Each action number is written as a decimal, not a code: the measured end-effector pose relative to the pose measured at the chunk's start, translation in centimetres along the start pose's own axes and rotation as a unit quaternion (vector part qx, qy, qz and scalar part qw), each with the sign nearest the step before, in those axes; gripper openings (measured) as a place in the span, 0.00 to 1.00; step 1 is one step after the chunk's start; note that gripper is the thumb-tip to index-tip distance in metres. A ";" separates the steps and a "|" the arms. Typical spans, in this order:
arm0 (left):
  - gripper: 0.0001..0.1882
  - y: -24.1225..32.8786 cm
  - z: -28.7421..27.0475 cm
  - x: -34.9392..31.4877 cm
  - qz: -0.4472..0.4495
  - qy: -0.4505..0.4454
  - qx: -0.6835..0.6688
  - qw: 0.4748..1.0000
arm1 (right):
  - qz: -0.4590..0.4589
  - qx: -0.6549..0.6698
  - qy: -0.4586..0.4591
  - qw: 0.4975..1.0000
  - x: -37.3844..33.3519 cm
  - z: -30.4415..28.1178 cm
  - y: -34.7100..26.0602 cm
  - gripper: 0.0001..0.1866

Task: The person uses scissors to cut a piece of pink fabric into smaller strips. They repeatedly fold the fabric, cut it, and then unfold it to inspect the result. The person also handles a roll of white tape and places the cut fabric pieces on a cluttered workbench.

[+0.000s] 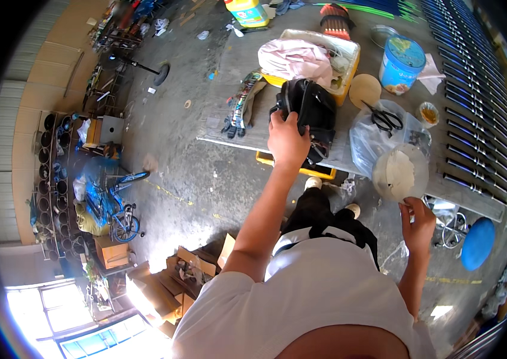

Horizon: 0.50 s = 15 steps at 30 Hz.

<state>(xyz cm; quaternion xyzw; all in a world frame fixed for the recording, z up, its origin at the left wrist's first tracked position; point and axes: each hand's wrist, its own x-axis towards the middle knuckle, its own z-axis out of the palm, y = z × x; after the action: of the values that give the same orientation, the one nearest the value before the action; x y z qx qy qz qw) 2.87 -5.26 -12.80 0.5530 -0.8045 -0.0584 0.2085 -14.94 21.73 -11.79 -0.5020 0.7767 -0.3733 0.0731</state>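
Observation:
My left hand point(287, 140) reaches out to a black bag point(313, 110) on the grey workbench point(223, 128) and grips its near side. My right hand point(418, 224) is held near the bench's front edge, fingers pinched on the rim of a clear plastic bag point(385, 140) that holds a round whitish disc point(398, 173). Black scissors point(385, 118) lie on top of that plastic bag. A pair of striped work gloves point(240, 110) lies to the left of the black bag.
Behind the bag stands a yellow crate point(343, 90) with pink cloth point(294, 58). A blue tub point(401, 63), a round wooden disc point(364, 90) and rows of dark blue rods point(475, 102) fill the bench's right. A blue stool point(478, 242), bicycle point(113, 203) and cardboard boxes point(181, 269) stand on the floor.

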 end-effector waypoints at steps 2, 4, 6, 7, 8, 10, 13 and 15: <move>0.16 -1.4 -0.7 0.6 0.002 0.003 -0.056 0.998 | -0.003 -0.016 -0.006 1.000 0.1 0.2 -0.6 0.08; 0.16 -2.8 -2.1 1.3 0.026 0.021 -0.087 0.996 | 0.002 -0.027 0.009 1.000 0.1 0.4 -1.1 0.08; 0.16 -4.9 -3.9 2.0 0.070 0.057 -0.115 0.989 | 0.008 -0.036 0.034 0.999 0.1 0.8 -1.3 0.07; 0.15 -6.1 -4.9 2.3 0.098 0.082 -0.129 0.983 | 0.015 -0.041 0.037 0.998 0.2 1.0 -1.6 0.07; 0.15 -7.5 -6.1 2.9 0.070 0.068 -0.172 0.980 | 0.023 -0.045 0.040 0.998 0.6 1.2 -2.0 0.07; 0.15 -9.4 -9.4 4.1 0.027 0.048 -0.254 0.966 | 0.035 -0.054 0.048 0.997 0.9 2.0 -2.9 0.07; 0.08 -9.5 -16.9 7.0 -0.021 0.050 -0.332 0.942 | 0.040 -0.056 0.050 0.996 2.3 3.7 -4.6 0.07; 0.07 -10.8 -20.5 9.6 0.013 0.082 -0.354 0.932 | 0.042 -0.048 0.046 0.997 3.2 5.1 -5.8 0.07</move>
<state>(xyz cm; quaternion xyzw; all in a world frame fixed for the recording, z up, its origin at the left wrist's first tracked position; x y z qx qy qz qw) 17.49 -15.34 4.84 0.4359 -0.7188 -0.2911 0.4568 -9.75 15.25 -10.80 -0.4539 0.8168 -0.3549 0.0291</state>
